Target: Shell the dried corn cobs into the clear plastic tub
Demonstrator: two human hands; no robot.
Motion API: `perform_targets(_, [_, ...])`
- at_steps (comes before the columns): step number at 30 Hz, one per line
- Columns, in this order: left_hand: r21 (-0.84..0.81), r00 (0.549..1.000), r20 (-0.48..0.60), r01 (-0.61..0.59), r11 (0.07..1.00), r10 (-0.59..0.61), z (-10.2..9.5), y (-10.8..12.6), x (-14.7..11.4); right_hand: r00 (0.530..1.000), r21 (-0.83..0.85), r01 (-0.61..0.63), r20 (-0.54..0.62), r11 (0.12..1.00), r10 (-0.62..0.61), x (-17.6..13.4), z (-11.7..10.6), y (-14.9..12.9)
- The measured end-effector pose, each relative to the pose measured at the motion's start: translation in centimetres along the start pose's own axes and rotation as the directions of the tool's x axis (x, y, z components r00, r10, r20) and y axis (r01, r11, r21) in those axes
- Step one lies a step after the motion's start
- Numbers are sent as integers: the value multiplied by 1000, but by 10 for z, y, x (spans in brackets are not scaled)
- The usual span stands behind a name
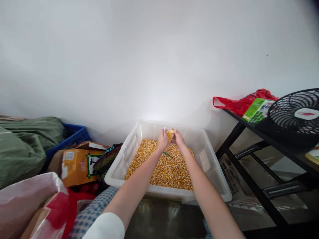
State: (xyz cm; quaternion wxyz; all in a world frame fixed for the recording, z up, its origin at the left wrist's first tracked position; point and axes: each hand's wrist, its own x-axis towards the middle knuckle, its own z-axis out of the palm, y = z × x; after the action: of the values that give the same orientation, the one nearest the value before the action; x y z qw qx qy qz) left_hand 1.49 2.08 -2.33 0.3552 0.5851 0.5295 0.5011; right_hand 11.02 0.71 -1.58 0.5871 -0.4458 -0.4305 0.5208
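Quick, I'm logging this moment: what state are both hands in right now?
Left hand: closed, holding the corn cob from its left side.
Right hand: closed, holding the same corn cob from its right side.

A black fan (306,114) sits beside a green-and-white box (257,111).
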Motion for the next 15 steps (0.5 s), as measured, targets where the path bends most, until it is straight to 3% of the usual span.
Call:
perform_targets(4, [77,989,-23,-145,986,147,3,3,-8,994,-66,-16,-112,998,8,0,2,0])
perform_targets(6, [27,990,18,-139,990,139,4,6,-11,985,-115,14,-171,993,-34,2,1,2])
perform_targets(10, [-231,982,187,80,970,-36,2,12,-8,976,56,30,-217,998,-18,12,-9,4])
perform_targets(15, [-324,846,531,266,908,-58,-2,12,-6,978,193,46,-210,980,-5,19,-28,2])
